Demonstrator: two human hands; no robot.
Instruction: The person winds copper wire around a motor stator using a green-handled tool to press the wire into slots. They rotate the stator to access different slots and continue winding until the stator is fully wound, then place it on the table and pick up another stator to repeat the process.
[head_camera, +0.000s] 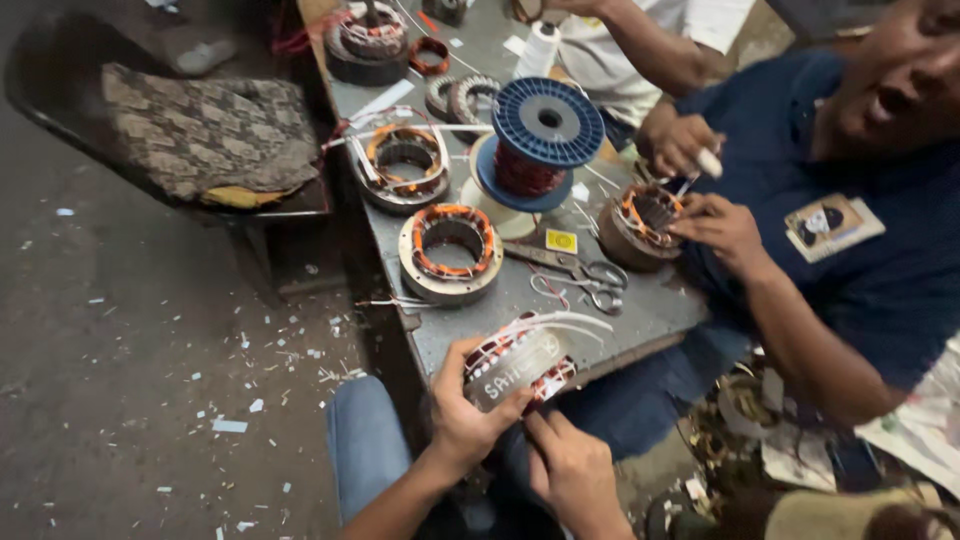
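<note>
My left hand (468, 408) grips a round motor stator (520, 360) with copper windings and white sleeved leads, held at the near edge of the grey metal table (655, 305). Just below the stator, my right hand (568, 462) has its fingers curled against the stator's lower side. Whether it pinches a wire is hidden. Handwriting marks the stator's steel band.
A person in a dark shirt sits at the right, with both hands (712, 218) on another stator (640, 228). More stators (450, 250) (402, 168), a blue wire spool (540, 140) and scissors (580, 270) lie on the table. A cushioned chair (205, 130) stands at the left; paper scraps litter the floor.
</note>
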